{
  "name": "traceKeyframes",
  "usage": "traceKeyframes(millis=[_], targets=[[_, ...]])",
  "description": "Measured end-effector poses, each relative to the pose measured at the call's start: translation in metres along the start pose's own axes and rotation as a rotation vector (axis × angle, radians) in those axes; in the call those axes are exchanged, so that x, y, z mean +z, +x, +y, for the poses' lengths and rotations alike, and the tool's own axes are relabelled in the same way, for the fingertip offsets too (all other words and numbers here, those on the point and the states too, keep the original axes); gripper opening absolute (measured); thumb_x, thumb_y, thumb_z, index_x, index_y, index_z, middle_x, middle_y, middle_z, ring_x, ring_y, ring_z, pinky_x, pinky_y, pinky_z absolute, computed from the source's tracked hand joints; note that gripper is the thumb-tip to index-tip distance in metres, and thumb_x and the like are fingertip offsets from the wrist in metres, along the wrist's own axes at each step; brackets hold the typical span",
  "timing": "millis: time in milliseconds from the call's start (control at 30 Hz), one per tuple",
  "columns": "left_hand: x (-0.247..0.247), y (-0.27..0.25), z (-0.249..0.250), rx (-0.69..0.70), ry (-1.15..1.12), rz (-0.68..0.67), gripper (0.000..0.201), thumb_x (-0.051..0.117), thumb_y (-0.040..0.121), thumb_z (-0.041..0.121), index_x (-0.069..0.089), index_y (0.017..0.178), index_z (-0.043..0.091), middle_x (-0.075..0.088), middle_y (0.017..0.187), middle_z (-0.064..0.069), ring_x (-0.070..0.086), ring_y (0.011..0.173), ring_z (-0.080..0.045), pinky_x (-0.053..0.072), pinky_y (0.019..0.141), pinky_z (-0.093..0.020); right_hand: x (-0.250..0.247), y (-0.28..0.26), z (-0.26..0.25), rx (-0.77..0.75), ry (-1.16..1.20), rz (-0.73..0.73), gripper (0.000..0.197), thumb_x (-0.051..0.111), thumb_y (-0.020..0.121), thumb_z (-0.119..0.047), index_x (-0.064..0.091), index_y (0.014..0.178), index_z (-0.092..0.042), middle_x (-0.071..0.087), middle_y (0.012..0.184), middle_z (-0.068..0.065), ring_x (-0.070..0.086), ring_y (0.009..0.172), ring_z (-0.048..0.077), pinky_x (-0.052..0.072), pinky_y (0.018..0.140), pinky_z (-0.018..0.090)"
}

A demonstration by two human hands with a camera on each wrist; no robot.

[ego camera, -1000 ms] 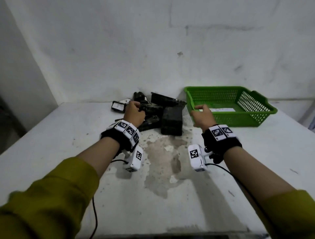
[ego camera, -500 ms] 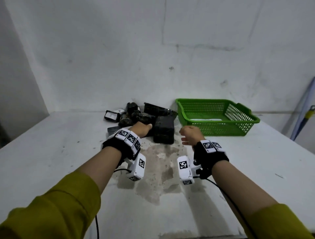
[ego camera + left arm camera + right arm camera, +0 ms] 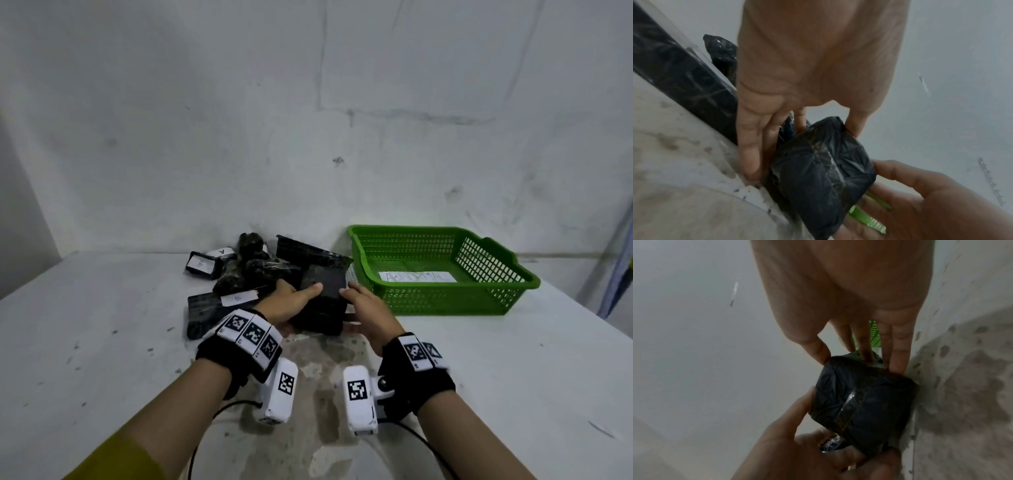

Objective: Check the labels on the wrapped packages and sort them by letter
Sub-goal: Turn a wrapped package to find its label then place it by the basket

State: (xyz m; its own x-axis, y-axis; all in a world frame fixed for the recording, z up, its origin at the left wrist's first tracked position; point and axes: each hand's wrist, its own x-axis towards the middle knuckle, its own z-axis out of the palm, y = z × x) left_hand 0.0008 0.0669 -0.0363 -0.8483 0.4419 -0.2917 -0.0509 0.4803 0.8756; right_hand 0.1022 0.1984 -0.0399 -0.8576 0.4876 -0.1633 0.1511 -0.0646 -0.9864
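Black package (image 3: 322, 298) — long axis toward wall

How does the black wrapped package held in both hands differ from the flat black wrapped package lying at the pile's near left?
The boxy black wrapped package is held between the left hand and right hand; the flat black wrapped package lies untouched on the white table. The flat one shows a white label reading B; the held one shows none. The held one looks thicker. Both are wrapped in black plastic.
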Motion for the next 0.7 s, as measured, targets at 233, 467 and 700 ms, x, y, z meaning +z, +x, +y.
traceKeyframes(millis=[233,467,700], targets=[[-0.023,-0.041,0.02,0.168,-0.462,0.04,0.044,0.069,0.084,0.029,0.045,0.118,0.015,0.056,0.108,-0.006,0.063,0.093,-0.025,0.057,0.079,-0.052,-0.011,-0.02,-0.025,-0.13,0.209,-0.062,0.049,0.053,0.099,-0.015,0.037,0.145,-0.019,0.066,0.118,0.012,0.066,0.076,0.028,0.052,0.063,0.032],[-0.065,-0.079,0.044,0.486,-0.521,0.134,0.007,0.061,0.089,0.028,0.061,0.084,0.024,0.063,0.085,0.002,0.06,0.073,-0.015,0.047,0.059,-0.025,-0.009,-0.037,-0.075,-0.393,0.138,-0.146,0.035,0.059,0.096,-0.021,0.058,0.13,-0.028,0.069,0.085,-0.006,0.06,0.077,0.016,0.047,0.07,0.032],[-0.072,-0.09,0.05,0.616,-0.508,0.275,0.028,0.066,0.085,0.042,0.055,0.103,0.024,0.068,0.077,0.002,0.061,0.048,-0.006,0.041,0.04,-0.015,-0.008,-0.038,-0.094,-0.488,0.021,-0.366,0.074,0.077,0.073,-0.019,0.05,0.139,-0.039,0.074,0.091,0.005,0.067,0.08,0.015,0.05,0.07,0.029]])
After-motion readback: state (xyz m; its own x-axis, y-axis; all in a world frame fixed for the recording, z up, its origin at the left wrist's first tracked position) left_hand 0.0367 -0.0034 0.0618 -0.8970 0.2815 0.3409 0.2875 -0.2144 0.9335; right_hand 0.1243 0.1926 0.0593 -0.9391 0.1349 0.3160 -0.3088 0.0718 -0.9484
